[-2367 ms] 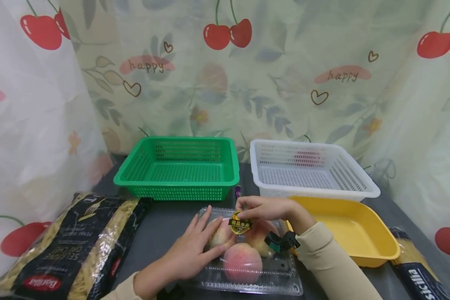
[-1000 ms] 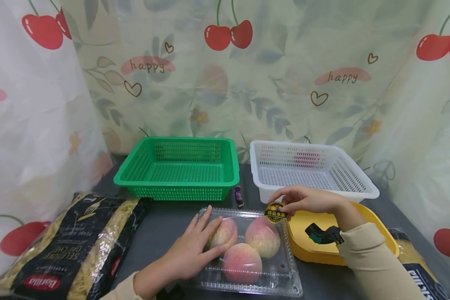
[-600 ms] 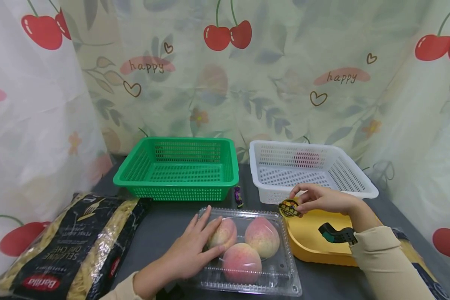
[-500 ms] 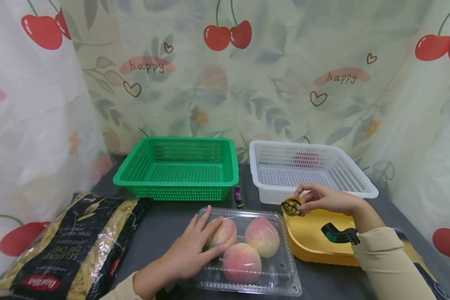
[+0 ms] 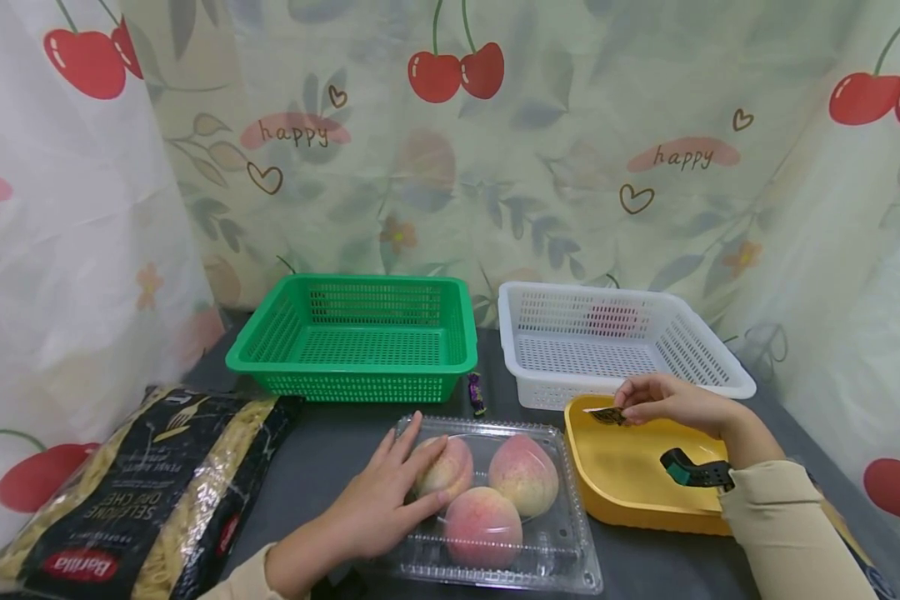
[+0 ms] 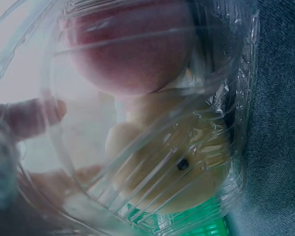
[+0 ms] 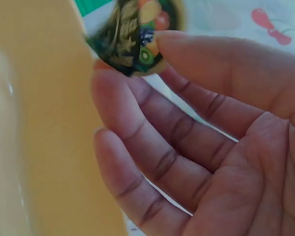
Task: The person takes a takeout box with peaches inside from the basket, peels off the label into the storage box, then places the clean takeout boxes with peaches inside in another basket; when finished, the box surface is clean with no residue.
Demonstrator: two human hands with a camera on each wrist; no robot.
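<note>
Between thumb and fingers, my right hand [image 5: 671, 402] pinches a round black-and-gold fruit sticker [image 7: 142, 37]. In the head view the sticker is tilted nearly edge-on over the yellow tray [image 5: 630, 492]. My left hand [image 5: 386, 500] lies with extended fingers on the lid of a clear plastic clamshell box [image 5: 562, 533]. Three peaches are inside: one [image 5: 450, 468] partly under my left fingers, another [image 5: 523, 475] at the back right, and a third [image 5: 484, 527] at the front. Through the clear plastic, the left wrist view shows peaches [image 6: 132, 54] close up.
Behind the box stand a green basket [image 5: 352, 367] and a white basket [image 5: 622, 287]. A small purple-wrapped sweet [image 5: 476, 393] lies between them. At left is a large Barilla pasta bag [image 5: 135, 492]. My right sleeve mostly covers another pasta pack [image 5: 843, 533].
My right hand has carried the sticker from the box lid rightward to the yellow tray. The sticker has turned from face-on to almost edge-on. My left hand has stayed on the box.
</note>
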